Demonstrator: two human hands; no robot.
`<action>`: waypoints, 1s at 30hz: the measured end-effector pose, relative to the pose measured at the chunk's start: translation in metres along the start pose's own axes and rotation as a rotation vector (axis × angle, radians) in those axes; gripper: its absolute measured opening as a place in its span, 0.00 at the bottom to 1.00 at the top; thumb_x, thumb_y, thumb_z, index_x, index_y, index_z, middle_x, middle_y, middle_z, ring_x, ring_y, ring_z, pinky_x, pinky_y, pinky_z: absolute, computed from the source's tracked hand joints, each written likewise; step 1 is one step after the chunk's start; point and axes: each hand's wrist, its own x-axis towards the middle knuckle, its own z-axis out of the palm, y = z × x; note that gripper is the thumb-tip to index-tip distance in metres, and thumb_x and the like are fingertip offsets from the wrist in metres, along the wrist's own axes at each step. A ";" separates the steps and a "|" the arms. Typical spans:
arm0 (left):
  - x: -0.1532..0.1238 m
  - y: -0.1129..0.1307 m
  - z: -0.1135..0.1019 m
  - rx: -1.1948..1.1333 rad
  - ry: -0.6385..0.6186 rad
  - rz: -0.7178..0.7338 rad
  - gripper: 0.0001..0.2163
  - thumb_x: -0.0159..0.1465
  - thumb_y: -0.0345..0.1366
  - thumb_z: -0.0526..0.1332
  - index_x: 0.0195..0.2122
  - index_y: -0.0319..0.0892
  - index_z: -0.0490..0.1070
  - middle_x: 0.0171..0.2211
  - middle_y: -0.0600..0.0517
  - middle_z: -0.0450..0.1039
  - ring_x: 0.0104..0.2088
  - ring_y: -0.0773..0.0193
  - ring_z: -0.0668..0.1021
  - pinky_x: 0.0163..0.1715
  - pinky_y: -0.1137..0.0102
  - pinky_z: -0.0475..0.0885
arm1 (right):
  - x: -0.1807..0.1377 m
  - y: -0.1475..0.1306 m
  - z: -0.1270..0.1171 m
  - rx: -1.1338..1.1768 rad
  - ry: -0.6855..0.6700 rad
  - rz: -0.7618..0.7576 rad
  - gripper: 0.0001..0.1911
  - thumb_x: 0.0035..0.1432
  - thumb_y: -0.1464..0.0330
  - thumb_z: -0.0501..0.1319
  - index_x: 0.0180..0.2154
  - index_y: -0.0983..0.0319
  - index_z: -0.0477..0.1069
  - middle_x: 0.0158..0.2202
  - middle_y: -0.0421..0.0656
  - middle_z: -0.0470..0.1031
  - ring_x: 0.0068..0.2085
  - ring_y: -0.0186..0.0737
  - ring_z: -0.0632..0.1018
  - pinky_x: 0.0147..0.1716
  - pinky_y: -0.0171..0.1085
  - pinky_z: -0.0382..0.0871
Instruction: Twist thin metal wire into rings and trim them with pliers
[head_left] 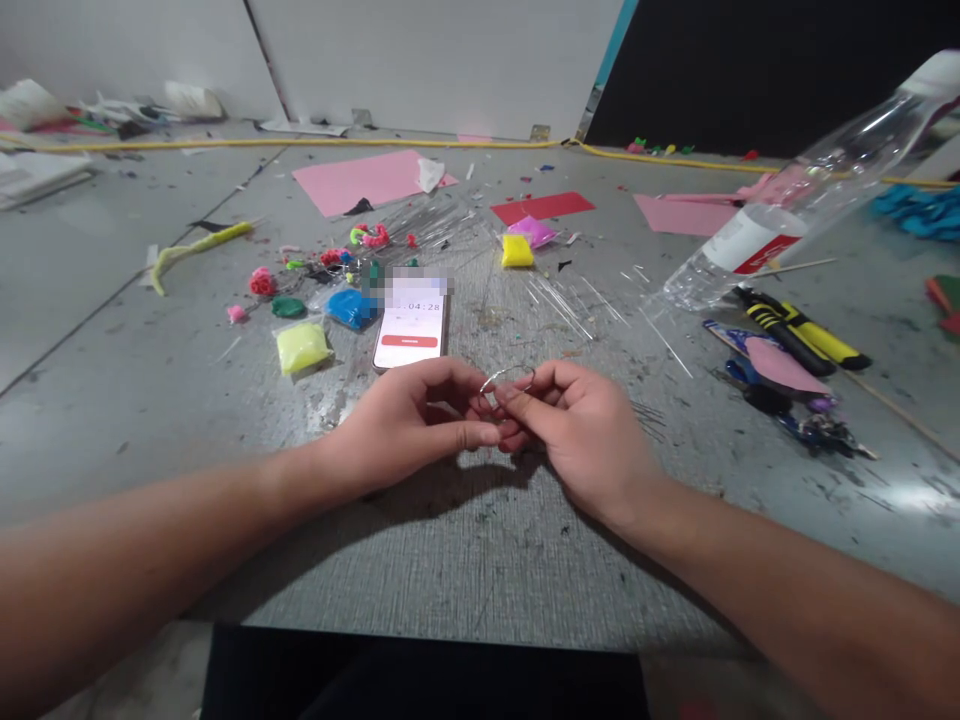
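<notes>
Between my hands, above the near part of the grey table (480,580), is a loop of thin silvery wire (493,378). My right hand (581,425) pinches the loop between thumb and fingers. From the other side my left hand (424,415) has its fingers curled around the loop's left part; its thumb lies along the lower side, and the exact grip is partly hidden. Just beyond my left hand a phone (409,325) with a timer on its screen lies on the table. Several straight wires (649,418) lie right beside my right hand.
Left of the phone lie bags of yellow clay (302,348) and blue clay (349,308). A yellow packet (517,251) sits further back. At right, a tilted plastic bottle (810,190) stands behind yellow-black pliers (806,330). Pink paper (360,182) lies at the back.
</notes>
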 end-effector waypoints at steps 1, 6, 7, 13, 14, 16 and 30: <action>0.000 0.000 0.000 0.062 0.033 0.021 0.08 0.59 0.32 0.71 0.39 0.38 0.76 0.32 0.52 0.79 0.33 0.66 0.80 0.35 0.71 0.77 | 0.000 0.000 0.000 -0.011 -0.014 0.006 0.20 0.49 0.55 0.75 0.29 0.61 0.70 0.24 0.41 0.79 0.23 0.37 0.80 0.23 0.36 0.78; 0.004 0.002 -0.003 0.254 0.061 0.021 0.07 0.67 0.34 0.62 0.33 0.39 0.76 0.24 0.55 0.73 0.26 0.70 0.73 0.26 0.74 0.69 | 0.001 0.004 -0.003 -0.089 -0.117 -0.058 0.24 0.53 0.48 0.71 0.30 0.61 0.69 0.23 0.38 0.74 0.22 0.32 0.75 0.18 0.32 0.72; 0.005 0.002 -0.004 0.257 0.036 0.011 0.07 0.67 0.35 0.62 0.33 0.39 0.76 0.24 0.55 0.72 0.25 0.70 0.72 0.25 0.74 0.67 | 0.001 0.005 -0.005 -0.113 -0.134 -0.093 0.24 0.56 0.47 0.68 0.30 0.61 0.70 0.23 0.38 0.72 0.21 0.30 0.73 0.17 0.31 0.70; 0.006 0.000 -0.008 0.257 -0.092 0.043 0.08 0.68 0.37 0.61 0.37 0.39 0.76 0.29 0.53 0.76 0.29 0.67 0.75 0.30 0.72 0.71 | 0.003 0.011 -0.009 -0.141 -0.257 -0.210 0.19 0.68 0.51 0.59 0.33 0.59 0.67 0.26 0.36 0.68 0.24 0.31 0.72 0.21 0.31 0.69; 0.006 -0.001 -0.008 0.255 -0.101 0.054 0.08 0.68 0.37 0.60 0.38 0.39 0.76 0.31 0.52 0.78 0.31 0.67 0.77 0.33 0.71 0.72 | 0.003 0.012 -0.008 -0.103 -0.256 -0.201 0.18 0.69 0.52 0.59 0.34 0.59 0.67 0.27 0.36 0.69 0.25 0.31 0.73 0.22 0.32 0.70; 0.007 -0.001 -0.008 0.259 -0.108 0.057 0.07 0.69 0.36 0.60 0.38 0.40 0.76 0.34 0.51 0.79 0.34 0.66 0.78 0.36 0.70 0.73 | 0.003 0.013 -0.006 -0.035 -0.241 -0.187 0.14 0.69 0.55 0.60 0.37 0.58 0.67 0.29 0.36 0.70 0.27 0.31 0.73 0.23 0.32 0.70; 0.010 0.007 -0.013 0.391 -0.141 0.110 0.09 0.69 0.35 0.59 0.34 0.41 0.76 0.27 0.52 0.75 0.29 0.65 0.75 0.31 0.70 0.70 | 0.010 0.014 -0.009 0.157 -0.238 -0.063 0.10 0.65 0.58 0.65 0.41 0.56 0.72 0.27 0.35 0.74 0.25 0.34 0.76 0.26 0.35 0.72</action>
